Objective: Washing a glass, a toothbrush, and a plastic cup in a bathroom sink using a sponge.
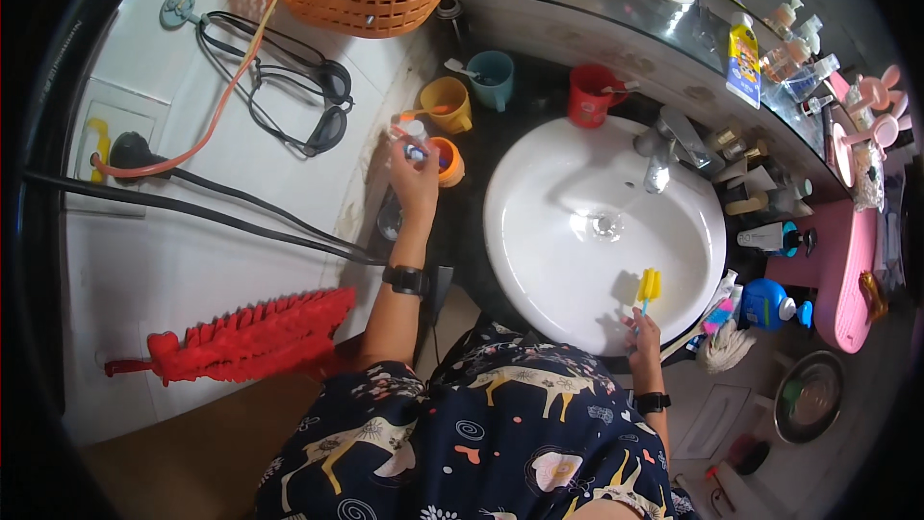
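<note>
The left hand (414, 171) is closed, fingers curled round a small, blurred bottle (416, 134) beside the orange cup (448, 162) on the counter (460, 231). The right hand (644, 340) grips the handle of a yellow brush (650, 285) between thumb and fingers, its head over the near side of the sink (539, 250).

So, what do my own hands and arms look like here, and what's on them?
Both your left hand and right hand are without gloves, and no sleeve covers the visible forearms. The left wrist wears a black watch-like band; the right wears a dark band too. Your clothing is navy, printed with pale deer.
</note>
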A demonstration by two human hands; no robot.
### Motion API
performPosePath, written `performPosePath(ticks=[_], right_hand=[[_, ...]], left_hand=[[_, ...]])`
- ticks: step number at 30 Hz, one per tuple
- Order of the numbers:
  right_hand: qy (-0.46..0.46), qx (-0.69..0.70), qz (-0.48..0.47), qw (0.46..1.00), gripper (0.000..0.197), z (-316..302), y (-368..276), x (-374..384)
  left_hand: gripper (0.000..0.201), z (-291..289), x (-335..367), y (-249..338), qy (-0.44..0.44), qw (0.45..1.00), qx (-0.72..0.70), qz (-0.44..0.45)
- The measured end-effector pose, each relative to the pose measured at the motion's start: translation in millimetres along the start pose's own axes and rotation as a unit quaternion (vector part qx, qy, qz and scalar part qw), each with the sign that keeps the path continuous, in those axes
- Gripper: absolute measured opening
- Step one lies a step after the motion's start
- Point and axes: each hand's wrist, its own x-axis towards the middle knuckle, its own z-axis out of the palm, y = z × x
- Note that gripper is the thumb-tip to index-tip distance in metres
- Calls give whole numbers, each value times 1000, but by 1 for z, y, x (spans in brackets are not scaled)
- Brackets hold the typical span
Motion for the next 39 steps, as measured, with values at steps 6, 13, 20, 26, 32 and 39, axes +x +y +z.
performPosePath(ticks=[6, 13, 20, 26, 32, 39], right_hand=[[-3, 6, -12, 1000, 15, 9, -7, -11], [3, -13, -13, 1000, 22, 8, -4, -7], [1, -13, -15, 1000, 20, 7, -3, -7], [3, -7, -21, 1000, 20, 5, -1, -5], [-9, -2, -34, 999, 22, 6, -1, -7], [-10, -30, -29, 999, 30, 3, -1, -5]], left_hand=[[39, -12, -1, 24, -9, 961, 270, 60], [34, -27, 5, 26, -13, 936, 319, 146], [43, -27, 14, 16, 36, 970, 239, -27], [52, -22, 27, 33, -46, 942, 332, -23], [57, -15, 34, 52, -69, 896, 439, -23], [49, -27, 47, 47, -153, 910, 381, 48]])
